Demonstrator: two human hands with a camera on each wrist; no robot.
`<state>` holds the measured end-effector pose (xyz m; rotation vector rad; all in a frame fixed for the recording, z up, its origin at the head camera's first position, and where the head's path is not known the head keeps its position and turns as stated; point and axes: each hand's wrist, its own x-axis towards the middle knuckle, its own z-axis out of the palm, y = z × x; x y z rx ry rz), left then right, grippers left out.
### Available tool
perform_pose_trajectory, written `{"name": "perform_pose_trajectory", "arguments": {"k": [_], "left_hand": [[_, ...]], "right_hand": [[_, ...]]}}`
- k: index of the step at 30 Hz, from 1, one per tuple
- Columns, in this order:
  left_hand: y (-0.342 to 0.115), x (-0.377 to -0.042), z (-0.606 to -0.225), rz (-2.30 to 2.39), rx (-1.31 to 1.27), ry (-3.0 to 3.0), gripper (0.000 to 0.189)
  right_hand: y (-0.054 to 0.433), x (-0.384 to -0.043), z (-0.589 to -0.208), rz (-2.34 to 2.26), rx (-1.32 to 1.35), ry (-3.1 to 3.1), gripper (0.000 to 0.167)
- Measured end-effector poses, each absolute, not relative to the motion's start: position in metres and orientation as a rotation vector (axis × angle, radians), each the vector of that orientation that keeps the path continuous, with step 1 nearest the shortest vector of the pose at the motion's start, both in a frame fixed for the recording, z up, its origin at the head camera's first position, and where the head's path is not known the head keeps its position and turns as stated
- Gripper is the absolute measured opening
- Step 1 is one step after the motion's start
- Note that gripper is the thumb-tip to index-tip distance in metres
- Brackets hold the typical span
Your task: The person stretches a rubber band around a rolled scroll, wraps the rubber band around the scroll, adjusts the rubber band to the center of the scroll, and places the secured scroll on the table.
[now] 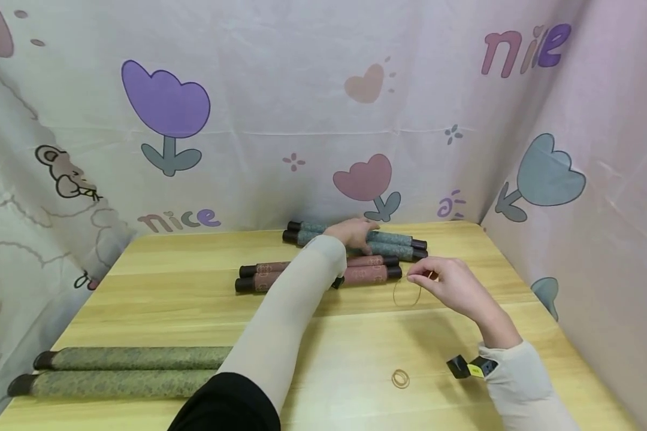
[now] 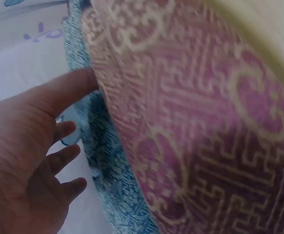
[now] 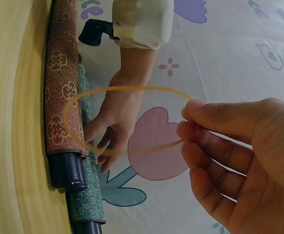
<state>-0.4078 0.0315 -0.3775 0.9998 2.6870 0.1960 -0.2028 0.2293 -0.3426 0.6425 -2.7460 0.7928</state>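
My right hand [image 1: 453,284] pinches a thin yellow rubber band [image 3: 132,88] between thumb and fingertips; the loop hangs wide in the air near the right ends of the scrolls. My left hand [image 1: 353,232] reaches across to two blue patterned scrolls [image 1: 390,249] with dark end knobs, at the back of the table. Its fingers are spread and gently bent over them, the thumb at their near side in the right wrist view. Two reddish scrolls [image 1: 369,275] with gold patterns lie side by side just in front, under the left wrist.
Two green patterned scrolls [image 1: 129,383] lie at the front left, partly covered by the left arm. More rubber bands [image 1: 401,387] rest on the wooden table [image 1: 345,347] at the front right. A printed curtain [image 1: 259,179] hangs behind the table and along both sides.
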Motion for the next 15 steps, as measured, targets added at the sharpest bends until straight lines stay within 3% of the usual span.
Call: {"name": "perform_pose_trajectory", "arguments": {"k": [7, 15], "left_hand": [[0.028, -0.411, -0.394, 0.090, 0.925, 2.692, 0.086], [0.028, -0.414, -0.402, 0.003, 0.947, 2.789, 0.079]], "right_hand": [[0.226, -0.200, -0.347, 0.793, 0.682, -2.737, 0.004], [0.225, -0.201, -0.344, 0.761, 0.698, -2.724, 0.004]]}}
